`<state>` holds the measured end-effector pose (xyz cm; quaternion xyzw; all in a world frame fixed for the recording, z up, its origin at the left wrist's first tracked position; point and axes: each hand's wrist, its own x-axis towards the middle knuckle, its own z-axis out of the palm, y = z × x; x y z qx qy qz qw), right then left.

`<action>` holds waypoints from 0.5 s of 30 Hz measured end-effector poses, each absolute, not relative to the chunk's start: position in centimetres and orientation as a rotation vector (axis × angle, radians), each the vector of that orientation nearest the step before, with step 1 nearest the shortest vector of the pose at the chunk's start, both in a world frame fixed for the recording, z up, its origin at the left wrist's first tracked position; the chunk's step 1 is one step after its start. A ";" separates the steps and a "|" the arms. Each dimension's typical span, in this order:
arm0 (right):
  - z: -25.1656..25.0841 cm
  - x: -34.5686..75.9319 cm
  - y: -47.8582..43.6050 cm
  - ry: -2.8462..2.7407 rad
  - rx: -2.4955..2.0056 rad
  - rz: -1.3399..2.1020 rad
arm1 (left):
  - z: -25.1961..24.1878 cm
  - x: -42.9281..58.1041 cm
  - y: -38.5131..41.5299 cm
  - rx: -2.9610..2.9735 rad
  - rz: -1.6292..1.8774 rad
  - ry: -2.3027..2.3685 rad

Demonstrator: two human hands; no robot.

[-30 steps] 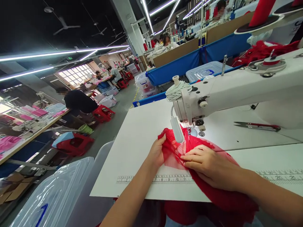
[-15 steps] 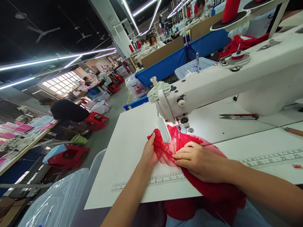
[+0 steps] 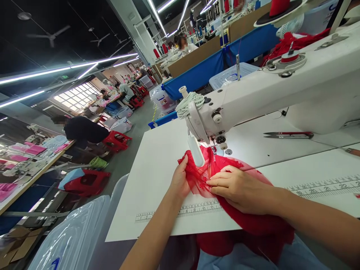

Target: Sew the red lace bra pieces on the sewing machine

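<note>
Red cloth [image 3: 201, 182] runs from the foot [image 3: 214, 150] toward the near edge of the desk [image 3: 149, 176], its margin pinched by the left hand [image 3: 181, 180] left of the foot, while the right hand [image 3: 239, 189], fingers together, lies on it nearside, about equally close.

A sewing machine [image 3: 253, 97] shows a garment workshop

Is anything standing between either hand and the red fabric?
Nothing visible: the left hand holds the red fabric and the right hand rests on it. A white oblong attachment only hides some fabric from the camera.
</note>
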<state>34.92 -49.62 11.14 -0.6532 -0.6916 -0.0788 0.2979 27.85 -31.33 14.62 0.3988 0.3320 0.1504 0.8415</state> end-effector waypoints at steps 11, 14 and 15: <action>11.3 35.8 -50.0 -1.781 -1.766 -0.225 | 15.5 28.1 -28.2 1.120 0.196 0.684; 11.5 37.0 -50.7 -1.277 -1.924 -0.285 | 17.5 29.9 -24.4 1.293 0.344 0.717; 11.7 37.3 -50.9 -1.059 -1.952 -0.254 | 18.1 30.4 -23.3 1.357 0.435 0.713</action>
